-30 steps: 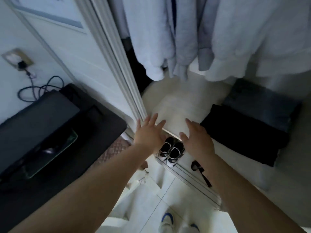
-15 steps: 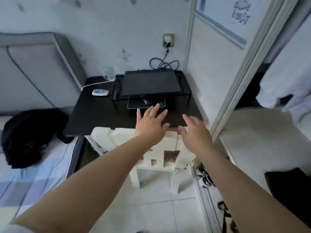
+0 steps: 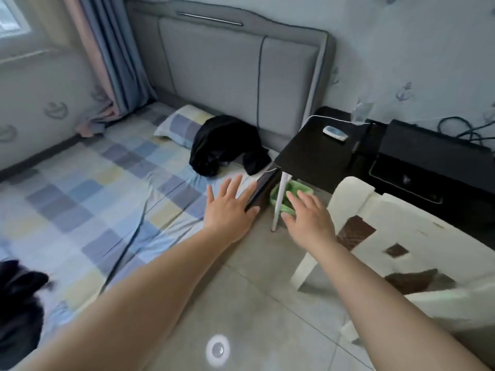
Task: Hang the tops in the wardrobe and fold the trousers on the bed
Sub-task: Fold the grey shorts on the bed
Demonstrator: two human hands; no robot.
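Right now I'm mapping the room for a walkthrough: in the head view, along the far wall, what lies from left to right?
Window → curtains → grey headboard → black side table → black monitor stand.

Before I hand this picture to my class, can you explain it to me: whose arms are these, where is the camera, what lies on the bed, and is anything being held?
There is no machine here. The camera sits on a person's head and looks forward and down, so the two bare arms are that person's own. The left hand and the right hand reach forward with fingers spread; neither has a grip on anything. To the left is the bed with a checked sheet. On it, by the pillow, lies a crumpled black garment; whether it is trousers or a top cannot be told. More dark cloth shows at the bottom left edge. To the right stand a black side table and a white chair.
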